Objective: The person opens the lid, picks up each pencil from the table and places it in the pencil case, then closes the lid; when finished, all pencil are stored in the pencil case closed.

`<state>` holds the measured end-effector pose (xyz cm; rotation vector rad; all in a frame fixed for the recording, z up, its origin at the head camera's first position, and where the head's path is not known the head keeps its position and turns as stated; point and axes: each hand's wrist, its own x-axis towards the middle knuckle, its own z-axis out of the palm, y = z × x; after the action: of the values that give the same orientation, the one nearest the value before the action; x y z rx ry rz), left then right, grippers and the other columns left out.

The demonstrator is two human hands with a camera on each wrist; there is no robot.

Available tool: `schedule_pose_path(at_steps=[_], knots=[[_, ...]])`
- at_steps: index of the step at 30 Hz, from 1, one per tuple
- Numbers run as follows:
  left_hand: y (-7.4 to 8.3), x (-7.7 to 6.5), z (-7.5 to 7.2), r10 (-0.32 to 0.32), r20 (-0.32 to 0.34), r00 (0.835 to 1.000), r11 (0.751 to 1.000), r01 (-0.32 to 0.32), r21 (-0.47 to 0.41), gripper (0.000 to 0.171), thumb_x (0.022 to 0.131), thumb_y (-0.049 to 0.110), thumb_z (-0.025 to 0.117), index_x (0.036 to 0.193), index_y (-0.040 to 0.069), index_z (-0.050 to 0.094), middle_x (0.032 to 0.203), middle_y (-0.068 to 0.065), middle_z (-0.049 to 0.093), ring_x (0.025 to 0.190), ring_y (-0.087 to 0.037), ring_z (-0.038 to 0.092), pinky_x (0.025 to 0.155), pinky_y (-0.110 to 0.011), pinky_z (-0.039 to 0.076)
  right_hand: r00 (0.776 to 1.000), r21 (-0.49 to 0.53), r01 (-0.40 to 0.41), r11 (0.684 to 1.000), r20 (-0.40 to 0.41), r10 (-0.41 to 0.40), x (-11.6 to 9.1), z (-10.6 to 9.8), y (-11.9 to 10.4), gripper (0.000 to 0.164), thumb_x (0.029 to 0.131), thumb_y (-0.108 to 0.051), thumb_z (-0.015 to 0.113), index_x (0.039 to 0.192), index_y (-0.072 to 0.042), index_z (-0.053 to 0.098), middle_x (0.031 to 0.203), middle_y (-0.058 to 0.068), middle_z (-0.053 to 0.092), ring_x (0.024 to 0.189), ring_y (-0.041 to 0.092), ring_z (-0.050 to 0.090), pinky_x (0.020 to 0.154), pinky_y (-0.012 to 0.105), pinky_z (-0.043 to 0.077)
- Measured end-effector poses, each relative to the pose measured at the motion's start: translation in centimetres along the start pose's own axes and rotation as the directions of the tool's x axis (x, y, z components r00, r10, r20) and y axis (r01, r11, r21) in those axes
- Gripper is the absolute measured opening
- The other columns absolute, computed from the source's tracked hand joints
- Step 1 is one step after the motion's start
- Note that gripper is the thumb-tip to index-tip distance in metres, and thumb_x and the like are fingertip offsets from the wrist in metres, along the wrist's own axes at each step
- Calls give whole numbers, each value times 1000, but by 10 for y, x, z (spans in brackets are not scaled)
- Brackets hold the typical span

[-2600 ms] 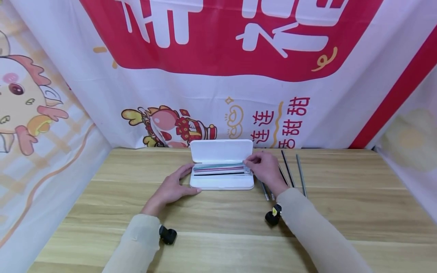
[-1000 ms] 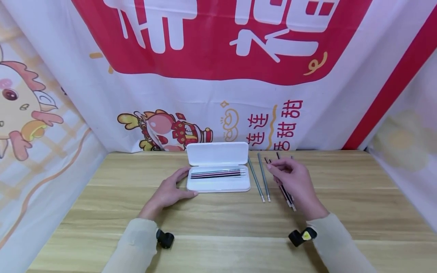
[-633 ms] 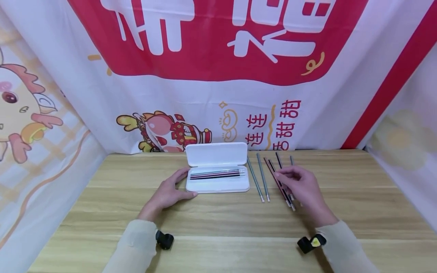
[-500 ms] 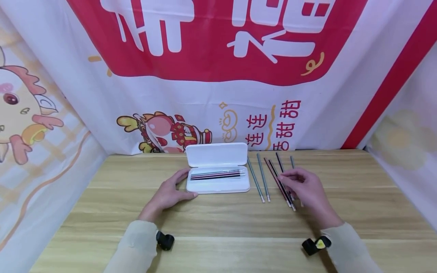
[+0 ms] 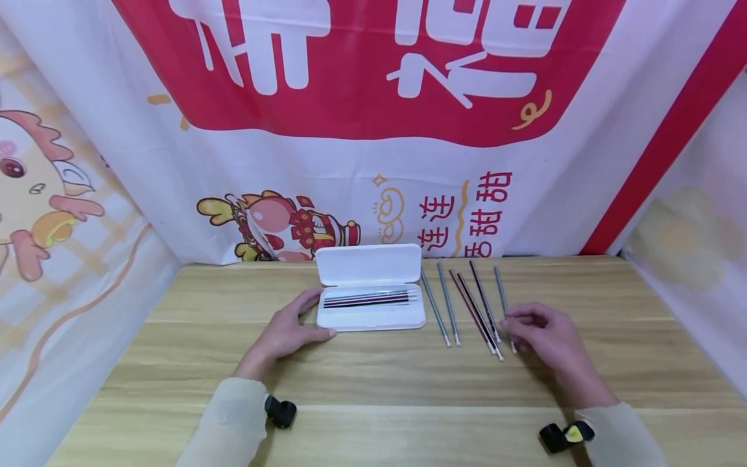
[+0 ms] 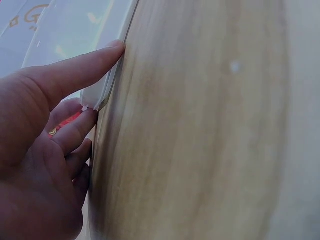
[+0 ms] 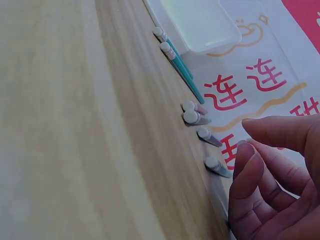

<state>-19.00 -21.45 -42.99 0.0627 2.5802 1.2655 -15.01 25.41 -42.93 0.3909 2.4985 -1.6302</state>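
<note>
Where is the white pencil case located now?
In the head view, the white pencil case lies open far back on the table, between the left hand at its left end and the loose pencils on its right.

A wood-grain table (image 5: pixel 379 379) with pale, banded planks carried an open white pencil case (image 5: pixel 371 322). To the case's right lay six pencils with white erasers toward the near edge: two teal pencils (image 5: pixel 448 303), a reddish pencil (image 5: pixel 469 307) close beside a black pencil (image 5: pixel 478 312), a dark pencil (image 5: pixel 484 298), then another teal pencil (image 5: pixel 500 287).
</note>
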Motion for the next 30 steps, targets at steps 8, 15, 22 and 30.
schedule_pose_path(at_steps=[8, 15, 22, 30], knots=[[-1, 0, 0, -17, 0, 1000, 1000, 17, 0, 90, 92, 40, 87, 167, 31, 38, 175, -7, 38, 167, -42, 19, 132, -73, 14, 999, -51, -35, 998, -20, 34, -5, -6, 4, 51, 99, -31, 80, 139, -4, 65, 116, 6, 75, 90, 13, 67, 71, 27, 61], [-1, 1, 0, -16, -1, 1000, 1000, 16, 0, 91, 92, 40, 87, 167, 30, 37, 176, -7, 37, 168, -42, 17, 132, -73, 13, 999, -114, -48, 992, -23, 46, -7, -8, 5, 49, 97, -31, 80, 136, -5, 66, 116, 8, 73, 91, 19, 63, 67, 28, 57], [1, 1, 1, -19, -4, 1000, 1000, 19, 9, 91, 92, 41, 86, 167, 30, 37, 176, -7, 37, 168, -42, 17, 132, -73, 13, 999, -149, -47, 988, -10, 46, -6, -9, 8, 47, 97, -28, 80, 135, -4, 65, 113, 9, 73, 91, 21, 64, 66, 29, 55], [2, 1, 1, -24, -6, 1000, 1000, 24, 19, 90, 92, 41, 86, 167, 30, 37, 176, -7, 37, 168, -42, 17, 132, -73, 13, 1000, -217, 1, 976, -20, -5, -5, -9, 8, 48, 94, -27, 84, 131, -1, 66, 114, 13, 74, 92, 22, 63, 65, 29, 53]])
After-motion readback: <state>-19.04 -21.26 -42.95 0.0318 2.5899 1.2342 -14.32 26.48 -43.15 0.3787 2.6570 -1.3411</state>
